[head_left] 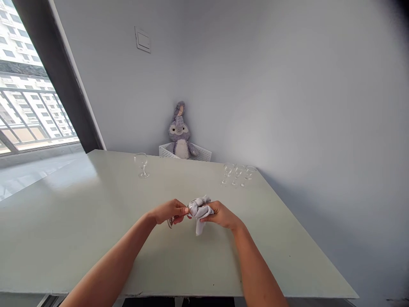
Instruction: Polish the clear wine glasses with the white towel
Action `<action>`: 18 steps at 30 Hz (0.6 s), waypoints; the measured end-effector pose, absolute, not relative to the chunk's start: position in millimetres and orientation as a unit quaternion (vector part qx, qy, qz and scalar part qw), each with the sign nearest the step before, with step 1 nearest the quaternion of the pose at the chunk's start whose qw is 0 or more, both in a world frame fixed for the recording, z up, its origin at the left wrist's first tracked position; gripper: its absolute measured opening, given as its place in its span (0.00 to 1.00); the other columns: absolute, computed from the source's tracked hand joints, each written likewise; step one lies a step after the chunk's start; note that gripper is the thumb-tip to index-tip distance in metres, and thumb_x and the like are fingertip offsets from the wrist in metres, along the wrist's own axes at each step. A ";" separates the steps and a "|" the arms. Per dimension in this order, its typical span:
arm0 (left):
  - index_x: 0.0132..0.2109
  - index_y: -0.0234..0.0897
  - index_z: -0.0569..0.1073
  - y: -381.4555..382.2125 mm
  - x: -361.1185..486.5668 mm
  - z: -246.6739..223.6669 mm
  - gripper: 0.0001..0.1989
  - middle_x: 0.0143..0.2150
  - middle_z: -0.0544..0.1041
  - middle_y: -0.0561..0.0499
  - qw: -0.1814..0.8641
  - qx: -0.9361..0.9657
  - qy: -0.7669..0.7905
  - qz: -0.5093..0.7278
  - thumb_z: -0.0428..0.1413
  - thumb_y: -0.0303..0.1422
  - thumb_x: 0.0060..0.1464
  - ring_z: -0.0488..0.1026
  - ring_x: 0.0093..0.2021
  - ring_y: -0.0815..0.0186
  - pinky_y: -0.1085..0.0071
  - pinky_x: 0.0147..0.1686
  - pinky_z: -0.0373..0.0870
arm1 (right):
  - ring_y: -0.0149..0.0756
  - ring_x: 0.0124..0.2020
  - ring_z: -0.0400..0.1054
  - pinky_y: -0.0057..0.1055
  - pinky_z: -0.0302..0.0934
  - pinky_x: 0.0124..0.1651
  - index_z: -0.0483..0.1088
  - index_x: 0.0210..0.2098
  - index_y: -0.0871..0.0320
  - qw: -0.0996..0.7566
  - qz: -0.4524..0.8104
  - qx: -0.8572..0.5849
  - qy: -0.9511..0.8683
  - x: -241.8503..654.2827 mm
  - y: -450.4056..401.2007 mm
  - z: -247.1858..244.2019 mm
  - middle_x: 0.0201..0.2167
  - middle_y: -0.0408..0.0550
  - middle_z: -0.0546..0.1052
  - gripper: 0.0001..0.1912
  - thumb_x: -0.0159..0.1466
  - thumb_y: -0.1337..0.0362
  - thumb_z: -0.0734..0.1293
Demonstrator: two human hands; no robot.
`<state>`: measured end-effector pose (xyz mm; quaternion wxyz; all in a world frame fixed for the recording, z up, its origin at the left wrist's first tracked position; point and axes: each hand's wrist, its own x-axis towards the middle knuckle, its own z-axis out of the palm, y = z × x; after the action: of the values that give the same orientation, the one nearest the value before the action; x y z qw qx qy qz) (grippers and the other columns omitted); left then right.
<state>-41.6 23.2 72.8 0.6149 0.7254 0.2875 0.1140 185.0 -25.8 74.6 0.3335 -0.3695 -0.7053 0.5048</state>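
Above the near middle of the table, my left hand [174, 212] is closed around a clear stemmed glass [170, 222], tilted on its side with its foot showing below the fingers. A pale grey-white cloth [200, 212] is bunched at the bowl end and covers most of it. My right hand [220, 214] grips this cloth between thumb and fingers, with one end hanging down. Whether cloth is tucked inside the bowl I cannot tell.
On the pale table [153, 260], one stemmed glass [141, 164] stands at the back left. Several glasses [238, 172] stand together at the back right. Behind the far edge, a plush rabbit [179, 132] sits in a white perforated basket [203, 154]. Walls rise behind and right.
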 end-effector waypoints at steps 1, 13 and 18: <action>0.32 0.33 0.73 24.3 -42.7 72.3 0.24 0.18 0.62 0.56 0.617 0.720 0.297 0.114 0.48 0.51 0.50 0.56 0.19 0.73 0.75 0.21 0.53 | 0.36 0.33 0.66 0.33 0.60 0.38 0.74 0.29 0.57 0.347 0.472 -0.383 -0.715 188.1 -23.1 72.8 0.27 0.42 0.72 0.07 0.52 0.61 0.68; 0.19 0.36 0.63 47.6 -52.6 48.8 0.25 0.16 0.61 0.55 0.370 0.722 0.542 0.219 0.45 0.53 0.49 0.54 0.16 0.74 0.75 0.18 0.50 | 0.43 0.45 0.63 0.40 0.54 0.49 0.71 0.45 0.52 0.504 0.015 -0.493 -0.709 185.4 -23.3 68.3 0.37 0.48 0.75 0.16 0.62 0.56 0.59; 0.19 0.36 0.63 33.2 -34.6 42.1 0.16 0.19 0.66 0.53 0.194 0.815 0.507 0.201 0.46 0.38 0.51 0.60 0.20 0.71 0.74 0.22 0.51 | 0.44 0.51 0.59 0.47 0.41 0.60 0.66 0.51 0.52 0.331 -0.090 -0.414 -0.843 144.5 -27.4 58.7 0.41 0.45 0.75 0.18 0.63 0.59 0.57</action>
<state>-34.6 33.2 42.1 0.1937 0.8152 0.5074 0.2011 144.5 -27.4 58.7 0.3310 -0.4142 -0.8431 -0.0899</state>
